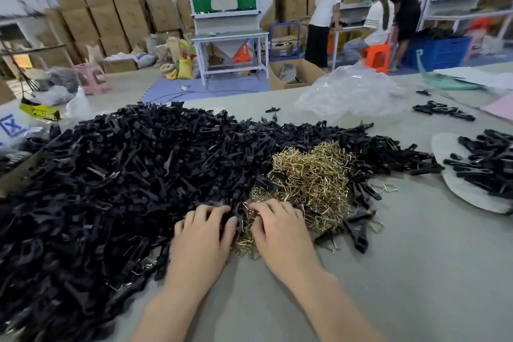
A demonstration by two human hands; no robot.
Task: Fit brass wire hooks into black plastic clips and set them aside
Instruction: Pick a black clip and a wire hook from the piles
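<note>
Now both hands sit at the lower centre of the frame, right on the seam where the heap of black clips [125, 175] meets the tangle of brass hooks [311, 178]. My left hand [201, 236] has its fingers curled, and its thumb presses one black clip [239, 212] against them. That clip stands in the gap between my hands, its long axis running away from me, up the frame.

My right hand [279, 233] is just right of the clip, with bent fingertips dug into the near edge of the hooks. I cannot tell whether it has actually pinched one out or is only raking through them. It is the nearer hand to the brass, so I judge that the hook has to come leftward from it into the clip.

Clips that look finished [488, 164] lie on a pale board [460, 189] at the right edge, well apart across the bare worktop [416, 258].
</note>
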